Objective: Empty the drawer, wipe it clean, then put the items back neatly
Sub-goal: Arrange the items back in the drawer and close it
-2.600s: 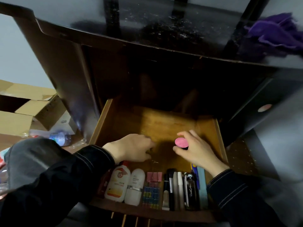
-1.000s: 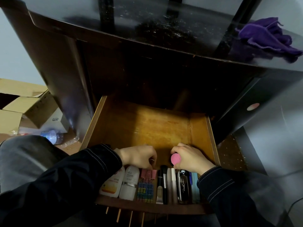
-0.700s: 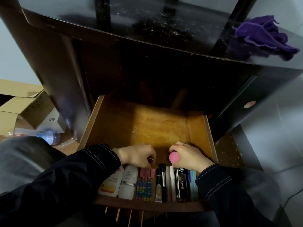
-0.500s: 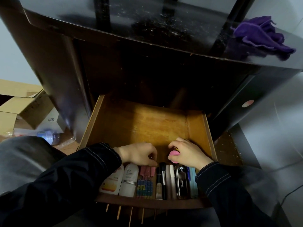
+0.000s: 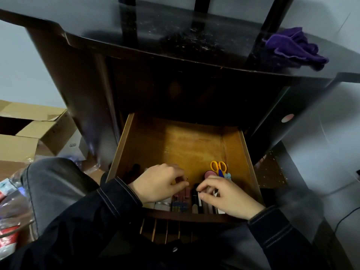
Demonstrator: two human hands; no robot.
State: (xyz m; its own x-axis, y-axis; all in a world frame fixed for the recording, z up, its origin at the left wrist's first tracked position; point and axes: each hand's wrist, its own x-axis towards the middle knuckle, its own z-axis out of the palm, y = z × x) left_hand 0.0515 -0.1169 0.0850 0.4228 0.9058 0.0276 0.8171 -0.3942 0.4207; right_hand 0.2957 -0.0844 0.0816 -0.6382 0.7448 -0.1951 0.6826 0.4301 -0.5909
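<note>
The wooden drawer (image 5: 175,145) stands pulled out of the dark cabinet (image 5: 81,90), its back half bare. Along its front edge lies a row of items: pink binder clips (image 5: 183,192), coloured clips (image 5: 178,207), a black brush (image 5: 194,197) and pens. Yellow-handled scissors (image 5: 218,167) and a pink round item (image 5: 209,174) lie behind my right hand. My left hand (image 5: 159,185) hovers over the bottles, fingers curled, pinching a small metal ring-like clip (image 5: 186,178). My right hand (image 5: 226,195) covers the pens, thumb and forefinger pinching the top of a white pen (image 5: 199,199).
A purple cloth (image 5: 292,47) lies crumpled on the cabinet top at the right. Open cardboard boxes (image 5: 29,131) and plastic packaging (image 5: 9,221) sit on the floor to the left. My knee in grey trousers (image 5: 50,182) is close to the drawer's left side.
My right hand has let go of the pink round item, which now lies beside the scissors, and moved onto the pens. The left hand has stayed over the front row.
</note>
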